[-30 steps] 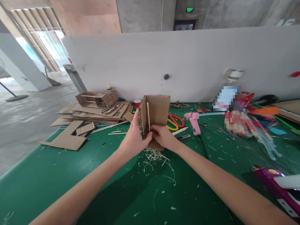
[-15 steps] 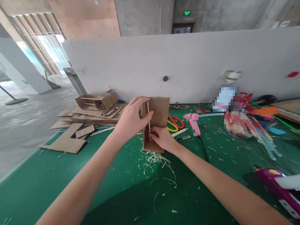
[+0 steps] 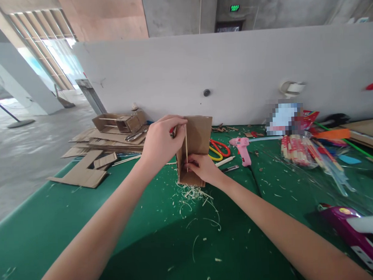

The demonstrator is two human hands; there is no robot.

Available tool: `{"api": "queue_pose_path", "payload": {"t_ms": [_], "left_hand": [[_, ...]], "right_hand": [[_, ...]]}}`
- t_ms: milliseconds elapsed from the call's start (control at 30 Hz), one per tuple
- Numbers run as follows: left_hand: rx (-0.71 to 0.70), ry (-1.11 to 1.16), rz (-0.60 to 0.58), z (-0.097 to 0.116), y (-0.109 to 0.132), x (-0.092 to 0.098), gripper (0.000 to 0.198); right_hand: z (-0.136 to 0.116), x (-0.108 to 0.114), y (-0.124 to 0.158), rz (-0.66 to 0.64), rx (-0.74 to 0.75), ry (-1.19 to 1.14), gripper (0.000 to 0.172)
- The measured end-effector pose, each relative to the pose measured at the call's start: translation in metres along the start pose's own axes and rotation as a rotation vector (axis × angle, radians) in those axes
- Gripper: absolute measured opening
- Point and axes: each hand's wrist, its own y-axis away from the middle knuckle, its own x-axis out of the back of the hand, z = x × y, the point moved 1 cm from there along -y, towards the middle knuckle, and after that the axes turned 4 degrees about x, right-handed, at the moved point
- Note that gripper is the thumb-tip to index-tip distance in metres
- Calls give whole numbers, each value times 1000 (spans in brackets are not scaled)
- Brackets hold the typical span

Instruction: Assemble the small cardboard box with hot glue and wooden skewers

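Note:
An open cardboard box (image 3: 199, 133) stands upright on the green table, one side facing me. Inside it a thin wooden stick (image 3: 186, 144) runs upright near the left wall. My left hand (image 3: 164, 136) is closed at the top left, fingertips pinching the upper end of the stick by the box's edge. Low in the box, my right hand (image 3: 202, 166) pinches the stick near its lower end; its fingertips are partly in shadow. Curled wood shavings (image 3: 194, 193) lie in front of the box.
Scissors (image 3: 220, 149), a craft knife (image 3: 230, 169) and a pink glue gun (image 3: 242, 150) lie to the right. Further right are bundled sticks (image 3: 297, 150) and a purple device (image 3: 351, 232). Cardboard pieces (image 3: 80, 172) and another cardboard construction (image 3: 121, 122) are at left.
My left thumb has moved up from the middle of the stick to its top, and those fingers have drawn together. My right hand stays low on the stick. The view has tilted slightly.

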Motion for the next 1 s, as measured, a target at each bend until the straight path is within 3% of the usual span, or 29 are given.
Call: {"api": "queue_pose_path", "payload": {"t_ms": [367, 800, 900, 1000], "left_hand": [[-18, -90, 10, 4, 2, -6, 22], [-22, -97, 44, -8, -2, -9, 13], [46, 77, 8, -14, -6, -6, 30], [237, 358, 41, -37, -9, -8, 40]], "right_hand": [[-3, -1, 0, 14, 1, 13, 5], [0, -14, -7, 55, -40, -67, 5], [1, -8, -7, 56, -51, -127, 5], [0, 3, -3, 59, -67, -182, 8]]}}
